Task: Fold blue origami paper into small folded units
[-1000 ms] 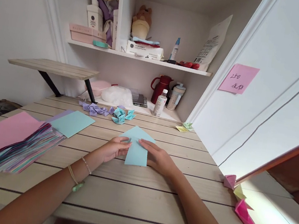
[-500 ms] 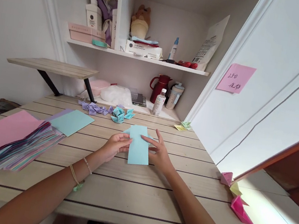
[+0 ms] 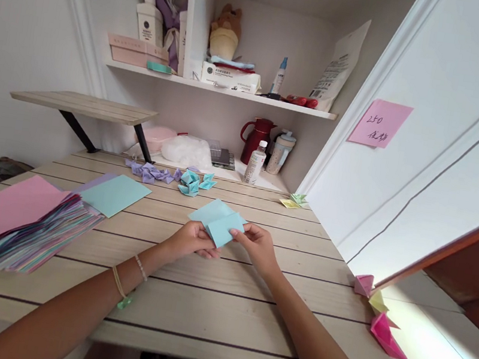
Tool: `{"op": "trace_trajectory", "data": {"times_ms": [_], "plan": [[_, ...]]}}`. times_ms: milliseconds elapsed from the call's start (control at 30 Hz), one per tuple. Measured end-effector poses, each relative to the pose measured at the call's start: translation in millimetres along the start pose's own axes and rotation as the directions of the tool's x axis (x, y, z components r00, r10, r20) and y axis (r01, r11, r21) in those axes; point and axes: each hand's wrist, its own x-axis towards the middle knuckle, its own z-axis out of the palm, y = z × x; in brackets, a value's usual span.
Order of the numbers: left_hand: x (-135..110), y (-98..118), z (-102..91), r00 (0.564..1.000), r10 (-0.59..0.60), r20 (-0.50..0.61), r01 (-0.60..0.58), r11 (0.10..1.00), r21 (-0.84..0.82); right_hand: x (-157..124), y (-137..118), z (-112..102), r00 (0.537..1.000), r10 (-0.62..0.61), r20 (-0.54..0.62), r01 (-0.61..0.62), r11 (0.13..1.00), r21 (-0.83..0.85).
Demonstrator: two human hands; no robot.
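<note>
A light blue folded paper (image 3: 218, 222) is lifted a little off the wooden table (image 3: 211, 302), partly unfolded into two flaps. My left hand (image 3: 192, 240) pinches its near left edge. My right hand (image 3: 257, 246) pinches its right corner. Both hands have fingers closed on the sheet. Beads circle my left wrist.
A fanned stack of coloured paper (image 3: 27, 225) lies at the left, pink on top, with a blue sheet (image 3: 115, 194) beside it. Folded purple pieces (image 3: 152, 173) and blue pieces (image 3: 194, 182) sit at the back. Pink and yellow folded pieces (image 3: 379, 314) lie at the right edge. Shelves hold bottles and a red jug (image 3: 256, 140).
The blue paper lay flat as a rectangle under my fingers; both hands have since picked it up and turned it, and a flap has opened.
</note>
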Motion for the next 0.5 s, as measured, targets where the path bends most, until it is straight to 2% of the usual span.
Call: {"op": "trace_trajectory", "data": {"times_ms": [100, 200, 267, 400, 500], "plan": [[-2, 0, 1.3, 0.998, 0.051, 0.041, -0.050, 0.998, -0.022, 1, 2, 0, 0.996, 0.084, 0.002, -0.084, 0.996, 0.039], [-2, 4, -3.0, 0.994, 0.111, -0.003, -0.110, 0.982, -0.152, 1, 2, -2, 0.993, 0.108, 0.046, -0.108, 0.994, -0.001], [-2, 8, -7.1, 0.992, 0.114, -0.046, -0.120, 0.977, -0.178, 1, 2, -4, 0.991, 0.105, 0.081, -0.099, 0.993, -0.065], [1, 9, -10.1, 0.982, 0.132, -0.134, -0.140, 0.989, -0.052, -2, 3, -3, 0.990, 0.067, 0.125, -0.041, 0.978, -0.202], [4, 5, -8.1, 0.966, 0.163, -0.199, -0.164, 0.986, 0.010, -3, 1, -2, 0.984, 0.036, 0.177, 0.005, 0.975, -0.221]]}}
